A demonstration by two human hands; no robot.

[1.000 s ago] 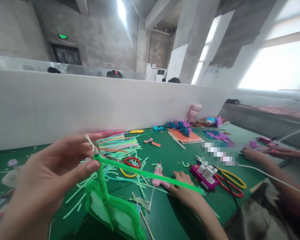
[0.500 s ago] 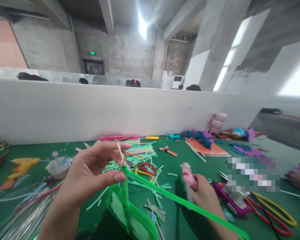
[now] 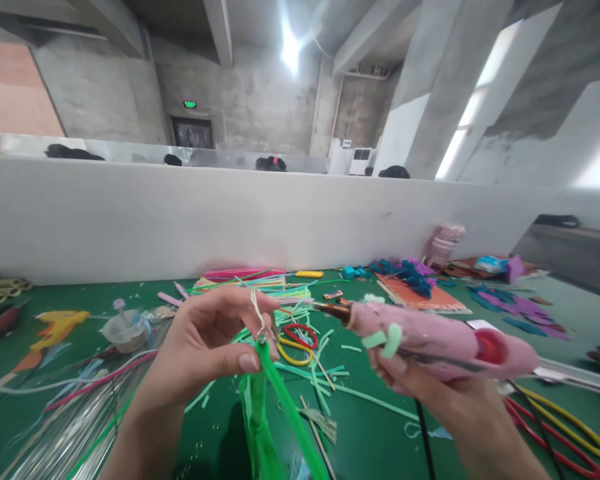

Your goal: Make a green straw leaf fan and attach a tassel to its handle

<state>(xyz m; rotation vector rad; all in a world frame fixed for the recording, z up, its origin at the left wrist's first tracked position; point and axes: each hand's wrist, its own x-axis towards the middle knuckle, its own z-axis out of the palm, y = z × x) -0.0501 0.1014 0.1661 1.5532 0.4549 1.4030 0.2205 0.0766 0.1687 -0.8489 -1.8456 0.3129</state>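
My left hand (image 3: 205,347) pinches the top of a bright green fuzzy craft piece (image 3: 258,413), where a pale string loop (image 3: 256,308) and a small metal ring stick up. From that top a loose green strip (image 3: 295,413) trails down to the right. My right hand (image 3: 425,393) is wrapped round a pink hot glue gun (image 3: 420,337), its brown metal nozzle (image 3: 336,310) pointing left toward the left hand, apart from the green piece. Pale green scraps cling to the gun. The lower end of the green piece runs out of view.
Strip cuttings (image 3: 325,373) and red-yellow scissors (image 3: 300,343) lie behind the hands. To the left are a yellow glue gun (image 3: 63,327), a plastic cup (image 3: 126,331) and clear sticks (image 3: 75,427). Larger scissors (image 3: 565,420) lie at right. A white partition (image 3: 280,220) closes off the back.
My right hand has lifted the pink glue gun from the table and turned its nozzle toward my left hand. The green piece has turned, and its loose strip now hangs more steeply.
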